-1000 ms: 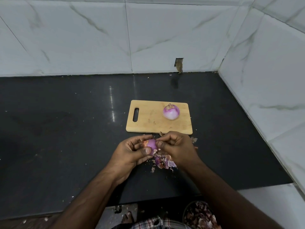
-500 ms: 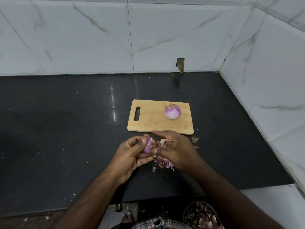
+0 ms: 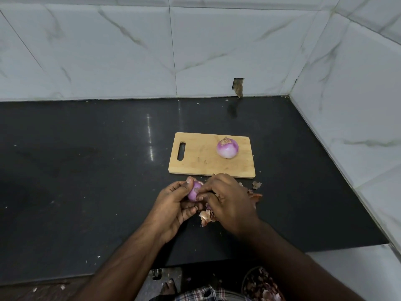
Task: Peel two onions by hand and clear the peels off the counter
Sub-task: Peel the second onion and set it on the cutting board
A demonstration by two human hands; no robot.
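Left hand point(image 3: 173, 205) is curled around a small purple onion point(image 3: 193, 193) just above the black counter point(image 3: 86, 170), right hand point(image 3: 225, 200) pinching at its skin. Loose peels point(image 3: 207, 217) sit under the hands. Second peeled onion point(image 3: 227, 148) rests on the cutting board point(image 3: 201, 161) behind.

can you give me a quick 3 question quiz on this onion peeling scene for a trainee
1. True or false: the peeled onion lies on the cutting board.
2. Which of the hands cradles the second onion? A) left hand B) right hand
3. Fill in: the loose peels lie on the ____, under the hands.

Key: 1 true; 2 A, while the right hand picks at its skin; 3 counter.
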